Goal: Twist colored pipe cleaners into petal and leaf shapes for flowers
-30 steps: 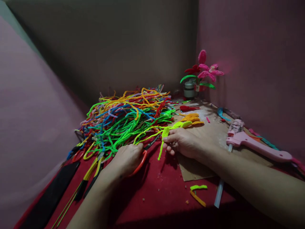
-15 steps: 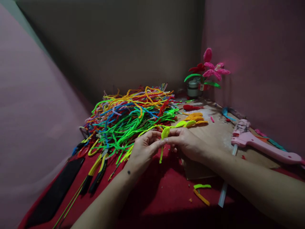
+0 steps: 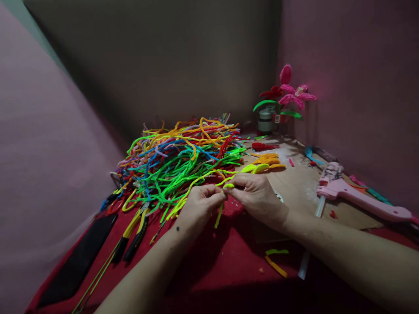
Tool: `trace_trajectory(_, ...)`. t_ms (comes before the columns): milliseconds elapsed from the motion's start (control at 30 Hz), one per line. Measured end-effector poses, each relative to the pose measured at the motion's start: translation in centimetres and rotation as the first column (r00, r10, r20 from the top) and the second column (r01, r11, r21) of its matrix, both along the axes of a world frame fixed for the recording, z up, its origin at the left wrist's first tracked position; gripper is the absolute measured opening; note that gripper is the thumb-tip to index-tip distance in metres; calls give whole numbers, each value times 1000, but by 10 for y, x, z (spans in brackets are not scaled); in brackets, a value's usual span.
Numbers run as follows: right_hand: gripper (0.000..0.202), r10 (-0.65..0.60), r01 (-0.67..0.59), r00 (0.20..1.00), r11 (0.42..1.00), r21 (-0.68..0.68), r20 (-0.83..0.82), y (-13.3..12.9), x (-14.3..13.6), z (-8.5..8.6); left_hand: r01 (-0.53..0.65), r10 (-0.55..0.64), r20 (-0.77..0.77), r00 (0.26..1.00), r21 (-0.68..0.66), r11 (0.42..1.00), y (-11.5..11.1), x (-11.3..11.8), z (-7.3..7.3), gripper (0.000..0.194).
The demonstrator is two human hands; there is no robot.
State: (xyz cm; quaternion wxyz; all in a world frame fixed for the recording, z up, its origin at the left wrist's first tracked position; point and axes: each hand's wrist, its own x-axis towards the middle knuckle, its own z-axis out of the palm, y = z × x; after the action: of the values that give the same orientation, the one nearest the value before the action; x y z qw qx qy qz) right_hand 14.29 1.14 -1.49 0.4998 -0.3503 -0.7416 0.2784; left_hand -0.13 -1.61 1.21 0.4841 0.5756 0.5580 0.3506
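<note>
Between both hands is a yellow-green pipe cleaner piece (image 3: 228, 186), its tail hanging below the fingers. My left hand (image 3: 204, 201) pinches it from the left with thumb and index finger. From the right, my right hand (image 3: 253, 195) has its fingers closed on the same piece, covering much of it. Behind my right hand, yellow-green leaf-shaped loops (image 3: 255, 168) lie next to orange loops (image 3: 270, 160). A large pile of coloured pipe cleaners (image 3: 183, 161) lies beyond my left hand.
Yellow-handled pliers (image 3: 135, 233) and a black flat object (image 3: 78, 261) lie on the red cloth (image 3: 203, 266) at left. A pink glue gun (image 3: 360, 198) rests on brown board (image 3: 294, 179) at right. Pink flowers (image 3: 297, 96) stand behind. Offcuts (image 3: 276, 264) lie in front.
The yellow-green piece no longer shows its broad leaf shape upright; only a small part shows between the fingers. My right hand has turned and closed further over it.
</note>
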Motion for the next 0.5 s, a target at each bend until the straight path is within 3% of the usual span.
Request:
trace_trajectory(67,18,-62,56,997,993,107,55,-2,-1,0,3,-1,59,998,-37,999,1,1,-2,21)
trace_trajectory(233,19,-35,30,998,992,118,43,0,-2,-3,12,-9,71,997,-45,999,4,-1,-5,23)
trace_trajectory(333,19,-78,55,992,976,209,101,0,-1,-4,79,-73,77,994,-72,994,6,-5,-7,21)
trace_trajectory(433,18,-144,87,979,937,338,147,-6,1,1,130,-130,-9,991,-18,991,10,-11,-8,20)
trace_trajectory(500,20,-181,93,975,861,501,130,-13,1,5,86,-72,-124,990,110,990,14,-16,-7,19)
